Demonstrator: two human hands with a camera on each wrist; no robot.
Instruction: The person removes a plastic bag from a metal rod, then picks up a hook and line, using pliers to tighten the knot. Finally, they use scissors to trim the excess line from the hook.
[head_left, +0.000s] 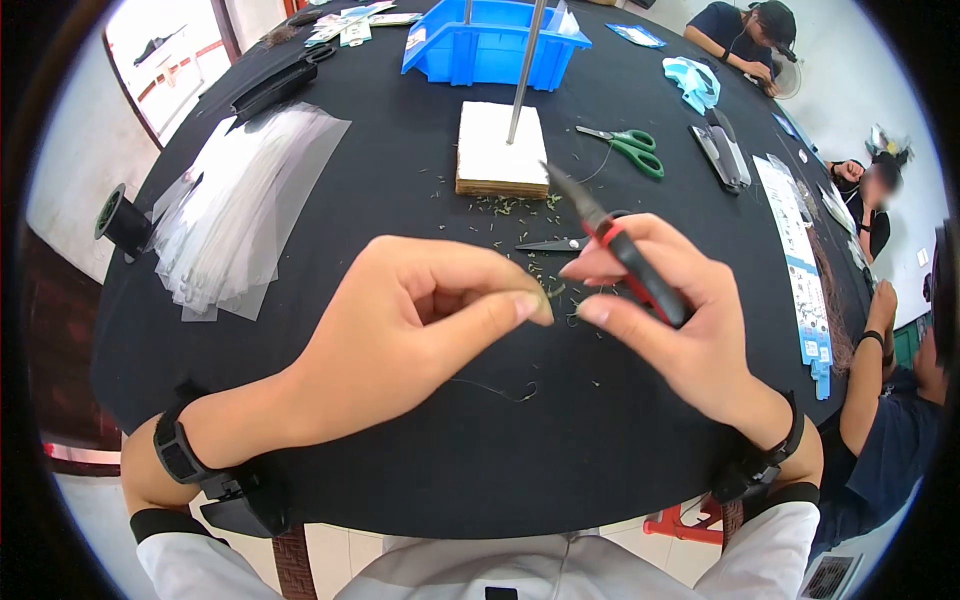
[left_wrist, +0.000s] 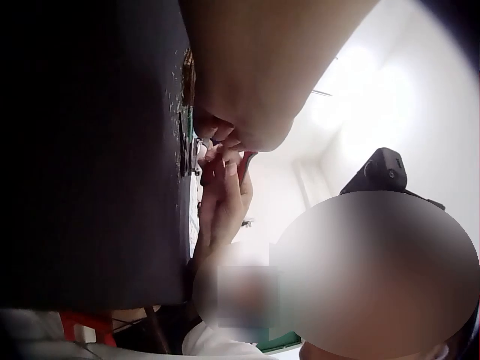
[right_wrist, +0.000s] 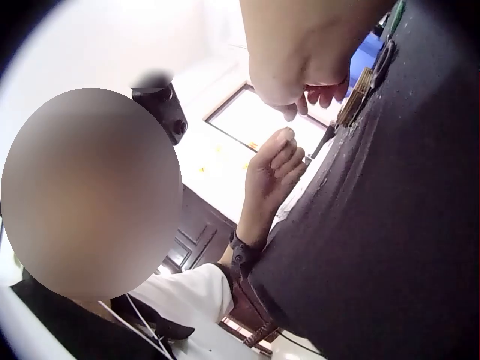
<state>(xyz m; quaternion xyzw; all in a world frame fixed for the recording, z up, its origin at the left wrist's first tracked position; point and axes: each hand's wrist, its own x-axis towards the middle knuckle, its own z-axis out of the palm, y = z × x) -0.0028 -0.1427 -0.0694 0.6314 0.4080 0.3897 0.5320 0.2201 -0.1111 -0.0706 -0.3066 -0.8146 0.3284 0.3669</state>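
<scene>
Over the black table (head_left: 400,450), my left hand (head_left: 535,305) pinches a tiny greenish piece (head_left: 553,291) between thumb and forefinger. My right hand (head_left: 592,292) grips red-and-black pliers (head_left: 630,262) in its palm, their dark tip pointing up and left, while its thumb and forefinger meet the left fingertips. A thin line (head_left: 490,388) lies curled on the table just below the hands. In the left wrist view the left hand (left_wrist: 247,112) fills the top and the right hand (left_wrist: 225,199) sits beyond it. The right wrist view shows the right hand (right_wrist: 300,67) above the left hand (right_wrist: 276,174).
Small black scissors (head_left: 550,243) and green trimmings lie just beyond the hands. Farther back stand a pale block (head_left: 498,150) with a metal rod (head_left: 525,70), green scissors (head_left: 632,148) and a blue bin (head_left: 495,45). Clear plastic sleeves (head_left: 240,205) lie left, printed cards (head_left: 800,250) right. Other people sit at right.
</scene>
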